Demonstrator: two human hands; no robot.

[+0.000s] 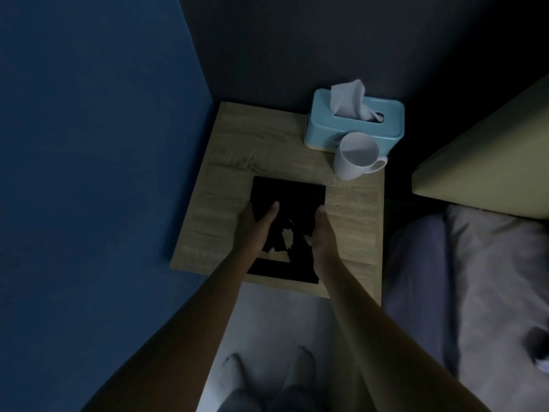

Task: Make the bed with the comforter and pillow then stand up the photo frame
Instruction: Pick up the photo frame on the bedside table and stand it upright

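**Frame flat on the counter, both hands at its sides**

Frame (286, 197) lies flat on the wooden counter (225, 162), dark side up, with its near edge close to the front edge of the counter. The left hand (257, 230) rests on its left part, with fingers stretched forward over the dark surface. The right hand (322, 233) is at its right edge, fingers forward too. Both hands are narrow and touch the frame, but I cannot tell if they already grip it; the light is weak and the frame is very dark.

I judge that the frame is light and stiff, so it will lift as one piece and not bend. If the hidden face carries glass, it is fragile and should not drop back on the wood. The flat back can be slippery under the palms, so the better hold is on the two side edges, thumbs over and fingers under. Something pale shows in the middle of the back; perhaps it is the stand, but I cannot be sure.

A cup (355, 156) and a tissue box (353, 123) stand just behind, near the far right corner, so the frame needs care when it tilts up. The bed (475, 278) is at the right.
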